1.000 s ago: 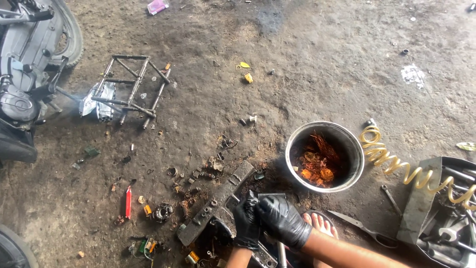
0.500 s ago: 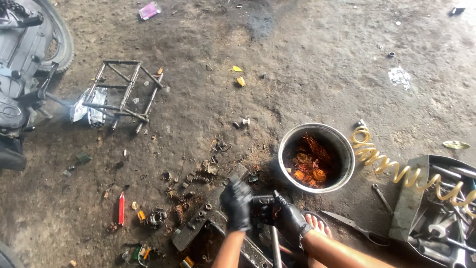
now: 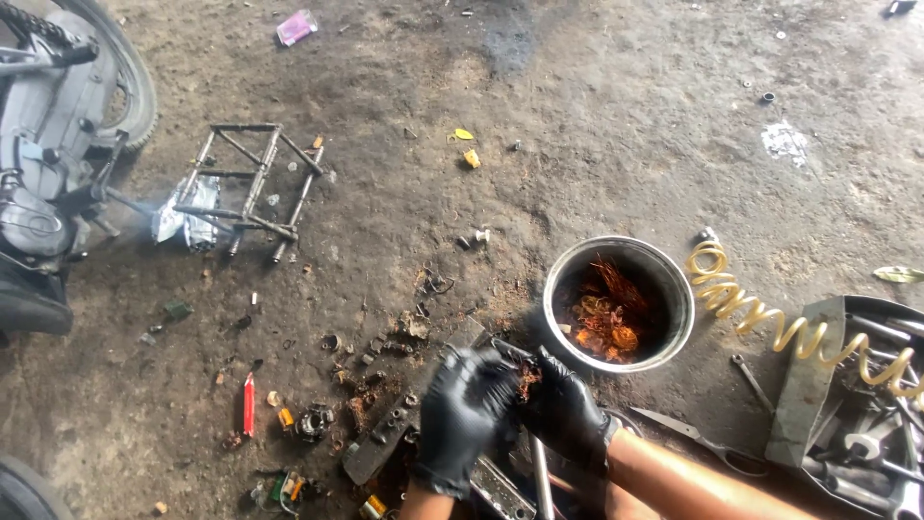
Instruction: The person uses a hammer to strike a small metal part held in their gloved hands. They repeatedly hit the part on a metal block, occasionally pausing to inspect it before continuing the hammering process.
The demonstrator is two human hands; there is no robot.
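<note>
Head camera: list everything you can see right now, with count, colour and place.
Metal bowl: one, silver, holding orange-brown wire scraps, right of centre.
Coiled hose: one, yellow, right of the bowl.
Tool tray: one, grey, with wrenches, lower right.
Metal frame: one, rusty dark, upper left.
Motorcycle: one, dark, left edge.
Red marker-like stick: one, lower left.
Small parts: many, rusty, scattered centre-low on the ground.
Pink scrap: one, top.
Dirt floor: grey-brown.
Left hand: black glove, on a small dark part.
Right hand: black glove, on the same part.
</note>
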